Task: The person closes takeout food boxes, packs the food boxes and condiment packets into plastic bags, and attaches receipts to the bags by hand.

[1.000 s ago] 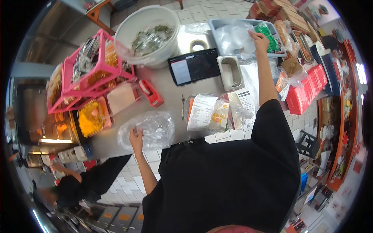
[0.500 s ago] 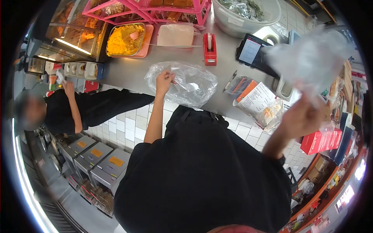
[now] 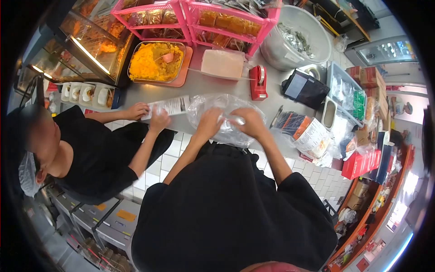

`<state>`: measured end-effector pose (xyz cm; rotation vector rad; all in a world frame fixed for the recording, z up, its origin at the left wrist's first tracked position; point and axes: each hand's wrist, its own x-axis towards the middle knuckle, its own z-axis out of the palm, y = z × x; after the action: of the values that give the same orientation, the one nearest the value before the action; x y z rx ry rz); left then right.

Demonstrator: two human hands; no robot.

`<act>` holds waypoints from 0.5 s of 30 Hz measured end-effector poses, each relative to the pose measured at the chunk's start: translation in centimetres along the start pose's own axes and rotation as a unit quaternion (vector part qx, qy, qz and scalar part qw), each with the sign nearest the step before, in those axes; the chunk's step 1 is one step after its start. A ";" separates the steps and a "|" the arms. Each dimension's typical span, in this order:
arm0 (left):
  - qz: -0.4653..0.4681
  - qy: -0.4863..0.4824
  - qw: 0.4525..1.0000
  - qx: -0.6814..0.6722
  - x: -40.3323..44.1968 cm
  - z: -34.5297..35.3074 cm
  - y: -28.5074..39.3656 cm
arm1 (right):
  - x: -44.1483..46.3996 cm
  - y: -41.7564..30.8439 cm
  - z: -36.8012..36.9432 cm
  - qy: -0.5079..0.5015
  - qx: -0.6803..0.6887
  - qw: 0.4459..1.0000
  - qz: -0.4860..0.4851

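Observation:
A clear plastic bag (image 3: pixel 227 102) lies crumpled on the steel counter (image 3: pixel 156 92) in front of me. My left hand (image 3: pixel 210 123) has its fingers pinched on the bag from the left. From the right, my right hand (image 3: pixel 248 122) grips the bag with bent fingers, slightly blurred. The two hands are close together, with a small gap between them. Packets with a printed sheet (image 3: pixel 312 136) lie right of my right hand, beside a pen (image 3: pixel 277 115). Behind the bag stands a red tape dispenser (image 3: pixel 258 88).
At left, a co-worker (image 3: pixel 97 154) handles a printed paper (image 3: pixel 170 107) on the counter. Along the back stand a tray of yellow food (image 3: pixel 149 63), pink racks (image 3: pixel 226 18), a large tub (image 3: pixel 297 50) and a dark tablet (image 3: pixel 306 88). A red box (image 3: pixel 361 164) is at right.
My right hand has come from the raised right side down to the plastic bag beside my left hand. The co-worker has moved up to the counter, where a printed paper now lies.

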<state>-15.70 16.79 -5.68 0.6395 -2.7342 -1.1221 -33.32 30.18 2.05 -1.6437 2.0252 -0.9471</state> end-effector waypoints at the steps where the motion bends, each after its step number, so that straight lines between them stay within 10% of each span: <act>1: 0.017 -0.060 0.997 0.040 0.0 0.1 0.1 | 1.5 -0.6 -3.7 0.055 -0.004 0.998 -0.001; 6: 0.091 0.065 0.993 -0.031 -0.7 -3.2 3.0 | 12.5 1.7 -21.1 0.435 -0.087 0.896 0.035; 10: 0.017 0.064 0.990 -0.126 -3.0 -6.3 4.0 | 21.3 18.4 -27.2 0.140 -0.200 0.954 0.176; 15: -0.084 0.093 0.983 -0.132 -7.2 -6.4 5.4 | 24.6 32.7 -24.1 -0.088 -0.395 0.911 0.082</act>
<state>-9.31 19.21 3.02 0.8974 -2.3564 -1.3559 -78.66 16.27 -0.44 -1.7711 2.5259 0.1357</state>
